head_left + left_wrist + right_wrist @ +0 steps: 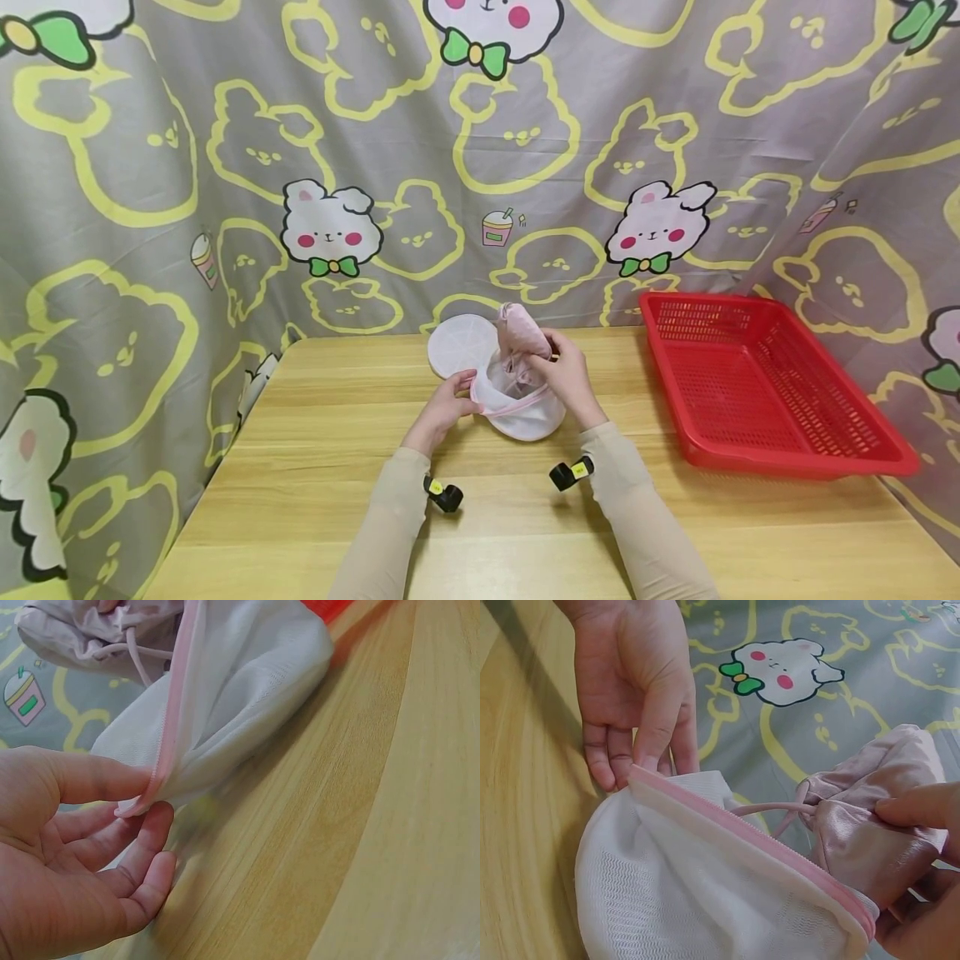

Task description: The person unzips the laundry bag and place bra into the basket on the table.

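A white mesh laundry bag (528,419) with a pink zipper (174,697) along its opening rests on the table, its mouth gaping. My left hand (444,408) pinches the zippered rim between thumb and fingers at the bag's left side. With my right hand (570,377) I grip a folded pink satin bra (520,332), thumb on top, at the bag's mouth. Thin pink straps (772,808) hang from the bra toward the opening. The bra's lower part goes behind the rim, so how deep it sits is hidden. A round white mesh panel (461,344) lies behind the bag.
A red plastic basket (757,400) with slotted walls stands on the right of the wooden table (322,433). A grey patterned curtain (420,150) hangs behind and along both sides. Black cameras are strapped at both wrists.
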A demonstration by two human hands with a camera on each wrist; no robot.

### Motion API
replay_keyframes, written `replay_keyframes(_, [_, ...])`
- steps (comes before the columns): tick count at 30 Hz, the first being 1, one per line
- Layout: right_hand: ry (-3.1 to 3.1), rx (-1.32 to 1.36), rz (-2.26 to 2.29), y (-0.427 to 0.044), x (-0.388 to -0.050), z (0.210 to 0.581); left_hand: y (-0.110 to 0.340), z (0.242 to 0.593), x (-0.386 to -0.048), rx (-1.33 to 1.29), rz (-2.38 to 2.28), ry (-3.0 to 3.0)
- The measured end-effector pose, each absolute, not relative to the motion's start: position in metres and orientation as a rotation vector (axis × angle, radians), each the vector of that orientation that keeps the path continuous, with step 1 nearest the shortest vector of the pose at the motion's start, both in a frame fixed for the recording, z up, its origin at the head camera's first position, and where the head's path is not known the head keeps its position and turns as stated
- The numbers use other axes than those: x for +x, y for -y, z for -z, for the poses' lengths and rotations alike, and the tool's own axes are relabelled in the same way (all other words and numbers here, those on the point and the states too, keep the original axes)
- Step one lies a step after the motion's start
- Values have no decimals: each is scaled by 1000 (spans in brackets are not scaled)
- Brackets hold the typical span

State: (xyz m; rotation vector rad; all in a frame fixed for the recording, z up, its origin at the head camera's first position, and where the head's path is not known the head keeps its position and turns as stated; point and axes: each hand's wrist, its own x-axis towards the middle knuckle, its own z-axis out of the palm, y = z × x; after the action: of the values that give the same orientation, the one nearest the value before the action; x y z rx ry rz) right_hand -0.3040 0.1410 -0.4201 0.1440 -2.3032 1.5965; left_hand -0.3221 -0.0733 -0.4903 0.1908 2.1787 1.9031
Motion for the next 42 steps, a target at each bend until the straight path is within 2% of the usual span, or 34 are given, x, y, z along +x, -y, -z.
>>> replay_keyframes(42, [2233, 101, -1628, -147, -306, 397, 73, 490, -321, 208, -1905, -2173])
